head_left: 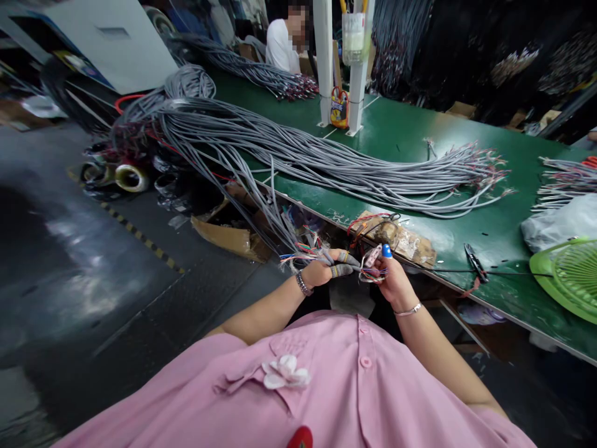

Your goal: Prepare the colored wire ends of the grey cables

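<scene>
My left hand [323, 269], with grey finger covers, is closed around a grey cable [352, 266] at the table's front edge. Coloured wires [372, 272] fan out of the cable's stripped end. At those wires my right hand [392, 277] pinches, a blue cover on one fingertip. A small pale pinkish piece [372, 255] shows between its fingers; its kind I cannot make out. Other cable ends with loose coloured wires [303, 251] hang beside my left hand. They come from a long bundle of grey cables [298, 146] lying across the green table [410, 134].
A taped block [396, 238] sits at the table edge near my hands. Farther right are nippers [476, 262], a green fan [571, 277] and another cable bundle [559, 183]. A cardboard box [228, 236] stands below left. Behind white posts [325, 62] a person [283, 43] works.
</scene>
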Available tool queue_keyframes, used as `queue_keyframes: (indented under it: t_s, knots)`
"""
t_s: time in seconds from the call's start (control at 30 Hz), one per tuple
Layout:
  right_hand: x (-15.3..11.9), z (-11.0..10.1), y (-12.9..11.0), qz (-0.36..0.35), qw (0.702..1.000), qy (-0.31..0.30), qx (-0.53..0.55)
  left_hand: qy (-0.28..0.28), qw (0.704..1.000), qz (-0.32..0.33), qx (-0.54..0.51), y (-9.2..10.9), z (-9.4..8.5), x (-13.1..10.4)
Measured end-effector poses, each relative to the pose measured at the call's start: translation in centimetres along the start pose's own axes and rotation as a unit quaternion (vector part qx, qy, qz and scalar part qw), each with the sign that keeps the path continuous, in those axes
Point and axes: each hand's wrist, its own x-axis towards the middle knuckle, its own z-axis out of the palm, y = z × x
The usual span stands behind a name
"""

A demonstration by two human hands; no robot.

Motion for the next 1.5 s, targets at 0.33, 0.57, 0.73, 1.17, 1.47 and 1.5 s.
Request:
queue_keyframes:
  t_s: [0.33, 0.57, 0.73, 1.17, 1.47, 1.5]
  knots:
    - [-3.9, -0.5, -0.2, 0.076, 0.98, -0.181, -0.04, -0.095, 0.995, -0.006, -0.024, 0.6, -0.3, -3.0]
    - [-5.1, 1.3, -0.3, 0.087, 0.979, -0.177, -0.05, -0.104, 0.994, 0.009, -0.034, 0.8, 0.1, -3.9]
    - [-5.6, 1.7, -0.1, 0.075, 0.983, -0.158, -0.057, -0.114, 0.993, -0.014, -0.025, 0.8, 0.4, -4.5]
    - [-5.8, 2.8, 0.2, 0.101, 0.986, -0.12, -0.049, -0.153, 0.986, -0.052, -0.044, 1.0, 0.5, -5.4]
    - [-4.6, 2.6, 0.0, 0.128, 0.978, -0.074, 0.144, -0.128, 0.986, -0.074, -0.082, 1.0, 0.6, -5.8]
    - [-4.6, 2.4, 0.1, 0.11, 0.982, -0.049, 0.148, -0.117, 0.985, -0.079, -0.101, 0.8, 0.6, -5.9]
